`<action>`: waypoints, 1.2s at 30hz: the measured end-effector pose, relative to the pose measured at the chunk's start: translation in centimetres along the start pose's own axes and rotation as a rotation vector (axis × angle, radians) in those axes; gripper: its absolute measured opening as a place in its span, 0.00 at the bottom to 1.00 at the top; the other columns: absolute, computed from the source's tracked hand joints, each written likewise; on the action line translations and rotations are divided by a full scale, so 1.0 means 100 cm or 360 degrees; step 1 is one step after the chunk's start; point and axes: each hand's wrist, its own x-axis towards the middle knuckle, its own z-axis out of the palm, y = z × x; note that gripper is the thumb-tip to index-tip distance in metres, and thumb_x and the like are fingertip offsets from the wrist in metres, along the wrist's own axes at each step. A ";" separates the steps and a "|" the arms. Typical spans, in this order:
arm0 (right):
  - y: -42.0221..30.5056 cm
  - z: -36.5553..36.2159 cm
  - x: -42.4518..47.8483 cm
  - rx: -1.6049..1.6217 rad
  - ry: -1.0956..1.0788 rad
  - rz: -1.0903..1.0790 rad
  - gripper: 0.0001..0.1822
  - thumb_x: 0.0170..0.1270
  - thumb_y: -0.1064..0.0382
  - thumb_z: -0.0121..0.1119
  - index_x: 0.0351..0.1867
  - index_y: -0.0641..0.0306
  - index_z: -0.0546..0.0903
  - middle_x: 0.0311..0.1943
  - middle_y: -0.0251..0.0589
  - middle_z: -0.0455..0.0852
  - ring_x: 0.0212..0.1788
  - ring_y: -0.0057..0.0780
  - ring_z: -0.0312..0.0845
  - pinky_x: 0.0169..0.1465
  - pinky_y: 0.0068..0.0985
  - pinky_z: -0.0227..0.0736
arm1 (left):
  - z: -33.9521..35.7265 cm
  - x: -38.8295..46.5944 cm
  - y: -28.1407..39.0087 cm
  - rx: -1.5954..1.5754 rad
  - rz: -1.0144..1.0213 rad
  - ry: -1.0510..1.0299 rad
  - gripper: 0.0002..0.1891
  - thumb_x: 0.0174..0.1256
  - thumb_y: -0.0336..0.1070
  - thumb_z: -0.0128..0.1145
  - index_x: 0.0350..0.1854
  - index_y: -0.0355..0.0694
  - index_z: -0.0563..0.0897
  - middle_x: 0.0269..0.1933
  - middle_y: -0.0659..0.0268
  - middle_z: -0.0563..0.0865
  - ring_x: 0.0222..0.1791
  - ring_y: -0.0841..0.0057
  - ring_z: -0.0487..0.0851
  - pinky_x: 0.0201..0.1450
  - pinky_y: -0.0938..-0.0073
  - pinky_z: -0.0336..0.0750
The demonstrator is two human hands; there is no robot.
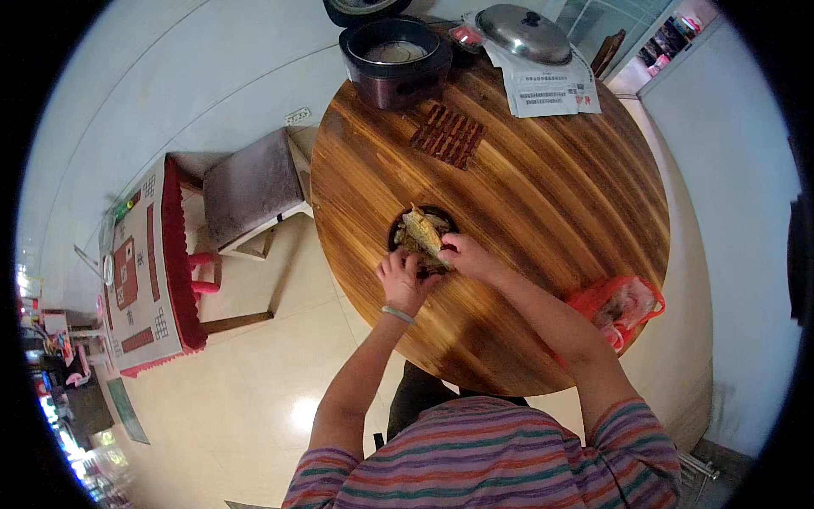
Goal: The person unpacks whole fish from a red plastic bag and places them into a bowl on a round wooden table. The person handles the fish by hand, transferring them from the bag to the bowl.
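Observation:
A small dark bowl (pixel 392 237) stands near the left side of the round wooden table. In it lies greenish-brown food, topped by a golden piece that looks like fried fish (pixel 421 229); its pointed end sticks up past the far rim. My left hand (pixel 402 278) is at the near rim, thumb and fingers spread around it. From the right, my right hand (pixel 466 254) reaches over the bowl with its fingertips pinched at the edge of the fish. Those fingertips partly cover the contact. A light-coloured bangle circles my left wrist.
On the wooden table (pixel 540 191) are a woven brown mat (pixel 448 137), an open-lidded rice cooker (pixel 400 83), newspaper (pixel 547 95) under a metal pan lid (pixel 524 35), and a red plastic bag (pixel 626 302) at right. A stool (pixel 254 184) and a cloth-covered table (pixel 143 273) stand left.

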 end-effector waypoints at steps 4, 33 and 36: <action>-0.001 0.002 0.012 -0.0056 0.0080 0.0035 0.11 0.51 0.63 0.55 0.32 0.70 0.75 0.24 0.53 0.76 0.28 0.39 0.74 0.34 0.34 0.68 | 0.003 0.012 -0.001 -0.0098 0.0063 -0.0021 0.24 0.38 0.46 0.69 0.41 0.47 0.77 0.46 0.59 0.72 0.49 0.59 0.67 0.52 0.58 0.59; -0.006 -0.008 0.025 -0.0298 -0.0172 -0.0021 0.12 0.57 0.66 0.55 0.42 0.65 0.74 0.36 0.48 0.77 0.44 0.42 0.72 0.47 0.33 0.67 | -0.014 0.045 -0.038 -0.0285 0.0068 0.0099 0.24 0.56 0.31 0.55 0.59 0.43 0.70 0.62 0.55 0.66 0.62 0.54 0.62 0.62 0.56 0.56; -0.004 -0.004 0.028 -0.0534 -0.0066 -0.0099 0.11 0.53 0.64 0.57 0.37 0.65 0.75 0.36 0.51 0.77 0.44 0.49 0.71 0.48 0.39 0.67 | -0.010 0.049 -0.048 -0.0257 0.0148 0.0073 0.22 0.56 0.32 0.56 0.55 0.41 0.73 0.57 0.56 0.72 0.58 0.56 0.67 0.59 0.58 0.60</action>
